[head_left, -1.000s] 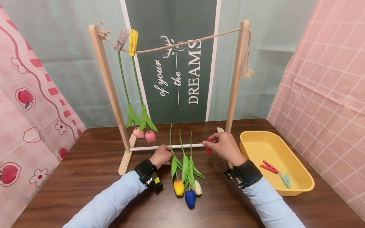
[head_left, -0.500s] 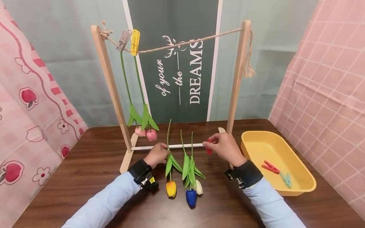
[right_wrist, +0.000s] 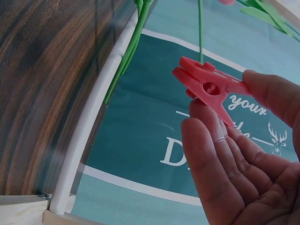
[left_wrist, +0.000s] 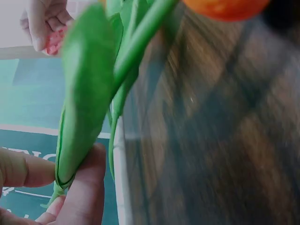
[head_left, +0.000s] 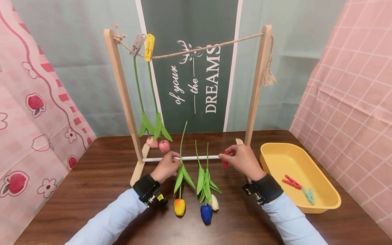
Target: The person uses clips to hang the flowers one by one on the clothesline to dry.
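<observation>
My left hand [head_left: 166, 166] pinches the artificial yellow tulip [head_left: 179, 207] by its stem, where the leaves begin. Its bloom points toward me and the bare stem end rises past the white crossbar. In the left wrist view, thumb and finger close on the base of a green leaf [left_wrist: 86, 93]. Farther right, my right hand [head_left: 243, 160] holds a red clothespin [right_wrist: 206, 86] between thumb and fingers, its jaws together and facing away from the palm. Between the hands a blue tulip [head_left: 206, 213] and a white tulip [head_left: 214, 202] lie side by side, leaves overlapping.
Two pink tulips [head_left: 164, 146] hang upside down from a rope [head_left: 208, 47], held by a grey clothespin [head_left: 137, 45] and a yellow clothespin [head_left: 149, 47]. Wooden posts [head_left: 120, 92] carry the rope. A yellow basin [head_left: 332, 200] at right holds red and teal clothespins.
My left hand has drawn the yellow tulip leftward, apart from the blue and white ones, and its stem end now stands higher. The right hand keeps its place with the clothespin.
</observation>
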The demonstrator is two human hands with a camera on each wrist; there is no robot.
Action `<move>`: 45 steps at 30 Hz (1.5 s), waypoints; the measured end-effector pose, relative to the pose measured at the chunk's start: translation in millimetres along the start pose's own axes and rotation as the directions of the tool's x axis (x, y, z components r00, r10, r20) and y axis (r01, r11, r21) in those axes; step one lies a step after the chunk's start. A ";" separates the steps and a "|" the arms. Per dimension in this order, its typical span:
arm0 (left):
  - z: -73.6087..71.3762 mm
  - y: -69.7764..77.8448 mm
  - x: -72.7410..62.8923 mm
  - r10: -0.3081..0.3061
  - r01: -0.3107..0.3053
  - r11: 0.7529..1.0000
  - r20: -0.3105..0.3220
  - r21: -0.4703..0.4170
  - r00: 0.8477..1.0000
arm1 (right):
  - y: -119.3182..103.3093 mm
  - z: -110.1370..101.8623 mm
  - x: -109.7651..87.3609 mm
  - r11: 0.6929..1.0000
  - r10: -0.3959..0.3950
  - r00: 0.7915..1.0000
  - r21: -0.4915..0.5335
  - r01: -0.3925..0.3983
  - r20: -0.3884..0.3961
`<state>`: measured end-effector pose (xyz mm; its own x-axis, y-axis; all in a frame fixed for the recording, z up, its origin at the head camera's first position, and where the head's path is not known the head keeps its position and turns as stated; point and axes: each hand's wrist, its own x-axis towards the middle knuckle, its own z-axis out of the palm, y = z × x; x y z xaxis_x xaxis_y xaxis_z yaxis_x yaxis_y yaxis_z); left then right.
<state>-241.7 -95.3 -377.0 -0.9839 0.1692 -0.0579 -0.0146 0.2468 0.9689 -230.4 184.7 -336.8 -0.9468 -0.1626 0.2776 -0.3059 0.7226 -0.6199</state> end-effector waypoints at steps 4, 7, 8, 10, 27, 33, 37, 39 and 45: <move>-1.3 3.0 -4.9 0.019 -0.019 1.000 0.020 -0.024 1.000 | -0.5 0.6 0.6 1.000 -0.008 1.000 -0.007 0.008 -0.007; -3.8 5.5 -8.7 0.041 -0.040 0.998 0.032 -0.038 0.999 | -0.7 1.1 1.1 1.000 -0.005 1.000 -0.013 0.005 -0.008; -4.6 6.8 -10.4 0.049 -0.048 0.998 0.035 -0.043 0.998 | -0.8 1.2 1.1 1.000 -0.003 1.000 -0.014 0.003 -0.010; -6.0 9.4 -13.3 0.063 -0.061 0.997 0.041 -0.052 0.997 | -0.7 1.4 1.1 1.000 0.001 1.000 -0.016 -0.001 -0.010; -13.5 28.0 -28.3 0.111 -0.111 0.993 0.002 -0.028 0.994 | 0.0 1.9 1.7 1.000 -0.020 0.999 -0.020 0.019 -0.035; -16.8 32.8 -30.1 0.137 -0.137 0.989 -0.009 -0.053 0.991 | -3.1 -1.7 -0.1 1.000 -0.023 0.999 -0.013 0.023 -0.049; -19.9 36.4 -31.9 0.171 -0.171 0.983 -0.004 -0.067 0.985 | -5.9 -3.9 -1.1 0.999 -0.033 0.998 -0.002 0.033 -0.062; -21.1 38.6 -33.1 0.190 -0.190 0.979 -0.006 -0.068 0.982 | -7.1 -4.2 -1.2 0.999 -0.038 0.997 0.002 0.038 -0.071; -24.0 46.2 -36.0 0.239 -0.240 0.969 -0.024 -0.058 0.971 | -14.8 -6.2 0.7 0.997 -0.077 0.992 0.001 0.078 -0.101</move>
<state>-211.2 -113.0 -324.4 -0.9630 0.1999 0.1809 0.2114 0.1434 0.9668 -226.0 178.0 -322.8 -0.9054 -0.1488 0.3976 -0.3785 0.7073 -0.5970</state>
